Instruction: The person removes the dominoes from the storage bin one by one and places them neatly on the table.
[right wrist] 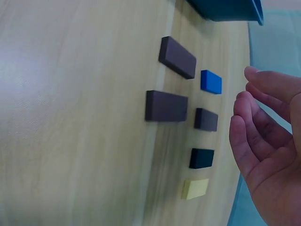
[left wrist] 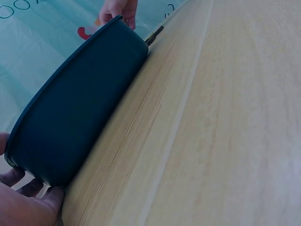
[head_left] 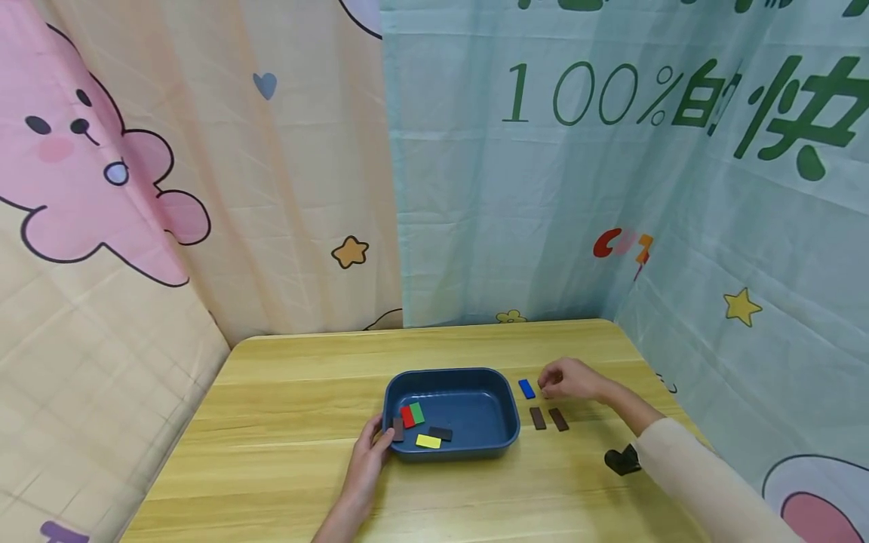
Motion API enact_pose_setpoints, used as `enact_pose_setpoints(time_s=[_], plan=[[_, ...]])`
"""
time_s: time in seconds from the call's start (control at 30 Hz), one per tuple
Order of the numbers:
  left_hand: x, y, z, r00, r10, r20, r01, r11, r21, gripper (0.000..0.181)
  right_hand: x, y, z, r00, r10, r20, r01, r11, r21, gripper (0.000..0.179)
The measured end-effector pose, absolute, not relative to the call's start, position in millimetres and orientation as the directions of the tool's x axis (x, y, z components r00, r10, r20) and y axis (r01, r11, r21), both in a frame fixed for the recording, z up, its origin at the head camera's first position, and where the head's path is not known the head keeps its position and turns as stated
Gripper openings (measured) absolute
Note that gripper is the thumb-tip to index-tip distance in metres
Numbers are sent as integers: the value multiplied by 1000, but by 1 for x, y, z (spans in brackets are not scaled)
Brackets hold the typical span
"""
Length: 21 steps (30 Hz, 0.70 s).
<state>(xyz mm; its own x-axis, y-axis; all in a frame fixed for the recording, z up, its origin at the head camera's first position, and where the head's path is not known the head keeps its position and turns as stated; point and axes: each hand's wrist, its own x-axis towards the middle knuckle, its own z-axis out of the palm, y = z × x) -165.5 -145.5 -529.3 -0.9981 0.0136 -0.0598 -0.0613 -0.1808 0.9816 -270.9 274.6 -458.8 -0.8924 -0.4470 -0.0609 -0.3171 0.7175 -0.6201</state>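
A dark blue plastic basin stands on the table. My left hand grips its left end, thumb over the rim and fingers against the outer wall. Inside lie a red block, a green block, a brown block, a black block and a yellow block. My right hand hovers right of the blue block, fingers loosely bent, with nothing seen between them. In the right wrist view, another brown block, a black block and a yellow block line up beside the blue one.
Two brown blocks lie nearer the front, right of the basin. By the right sleeve is a black object, its kind unclear. Printed curtains hang behind and beside the wooden table.
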Motion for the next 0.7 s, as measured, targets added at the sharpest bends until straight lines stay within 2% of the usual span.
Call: enact_pose_setpoints(time_s=[0.7], plan=[[-165, -146, -530, -998, 15, -64, -66, -160, 985, 52, -294, 221, -426, -814, -575, -80, -438, 699, -565, 14]])
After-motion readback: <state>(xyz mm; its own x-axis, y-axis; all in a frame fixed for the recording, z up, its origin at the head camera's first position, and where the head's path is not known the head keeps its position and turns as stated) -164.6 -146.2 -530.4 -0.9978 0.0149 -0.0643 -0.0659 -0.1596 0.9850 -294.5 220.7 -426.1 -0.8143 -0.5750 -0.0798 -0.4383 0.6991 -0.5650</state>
